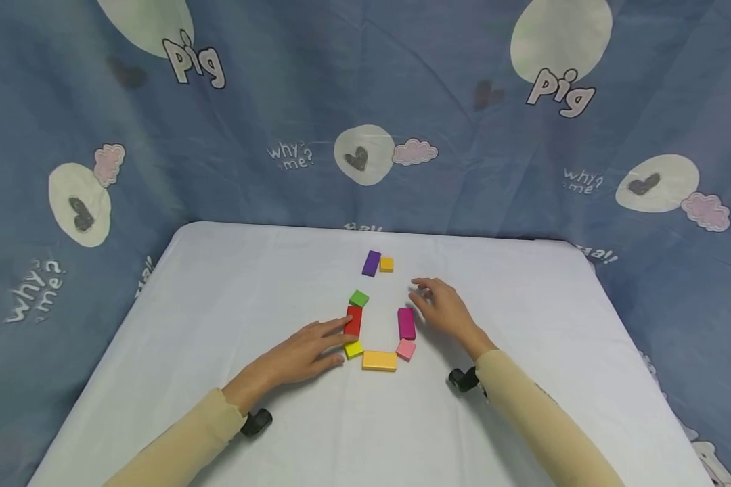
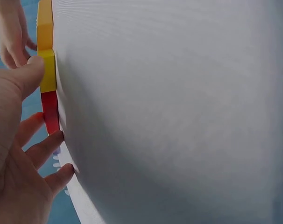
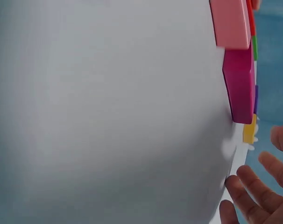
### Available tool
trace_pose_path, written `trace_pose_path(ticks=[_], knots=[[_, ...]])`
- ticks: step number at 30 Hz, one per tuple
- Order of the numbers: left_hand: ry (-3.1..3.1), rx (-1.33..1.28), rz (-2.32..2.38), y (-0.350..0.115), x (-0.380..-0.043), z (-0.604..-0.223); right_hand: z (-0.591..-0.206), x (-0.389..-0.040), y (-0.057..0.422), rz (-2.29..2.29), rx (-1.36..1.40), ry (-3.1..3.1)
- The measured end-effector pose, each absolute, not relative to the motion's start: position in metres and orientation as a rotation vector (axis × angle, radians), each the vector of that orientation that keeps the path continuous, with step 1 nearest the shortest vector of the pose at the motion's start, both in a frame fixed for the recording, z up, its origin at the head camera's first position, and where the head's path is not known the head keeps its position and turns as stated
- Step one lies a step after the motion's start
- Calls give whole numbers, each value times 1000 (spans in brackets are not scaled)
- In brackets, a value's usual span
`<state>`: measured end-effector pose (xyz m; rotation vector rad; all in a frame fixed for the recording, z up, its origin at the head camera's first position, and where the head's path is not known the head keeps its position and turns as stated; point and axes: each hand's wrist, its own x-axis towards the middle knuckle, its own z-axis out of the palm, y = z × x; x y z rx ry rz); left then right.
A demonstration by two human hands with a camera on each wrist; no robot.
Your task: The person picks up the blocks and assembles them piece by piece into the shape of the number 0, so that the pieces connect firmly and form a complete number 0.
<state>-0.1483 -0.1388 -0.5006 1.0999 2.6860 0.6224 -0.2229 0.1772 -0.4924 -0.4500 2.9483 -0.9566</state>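
Observation:
My left hand (image 1: 304,352) lies low at the left of several coloured blocks. Its outstretched fingers reach over the red block (image 1: 354,320) and the yellow block (image 1: 353,350). My right hand (image 1: 447,312), holding nothing, hovers with relaxed fingers just beyond the magenta block (image 3: 239,84). A pink block (image 1: 405,350) meets that magenta block's near end. Along the front lies an orange block (image 1: 380,361), between the yellow and pink ones. Above the red block, a green block (image 1: 359,298) sits at an angle.
Farther back on the white table (image 1: 250,284), a purple block (image 1: 371,263) leans at a slant beside a small amber block (image 1: 386,264). Blue printed fabric (image 1: 365,74) hangs behind the table's far edge. Each wrist wears a small black camera.

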Motion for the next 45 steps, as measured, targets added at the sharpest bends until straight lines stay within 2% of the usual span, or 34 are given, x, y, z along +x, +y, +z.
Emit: trace_pose_path(ticks=[18,45], knots=[[2678,1042,597,-134,-149,-501,-491,-285,148,-759,-397,2900],[2680,1035,587,-138,-149,-500,-487,-305,131,-819,-428,2837]])
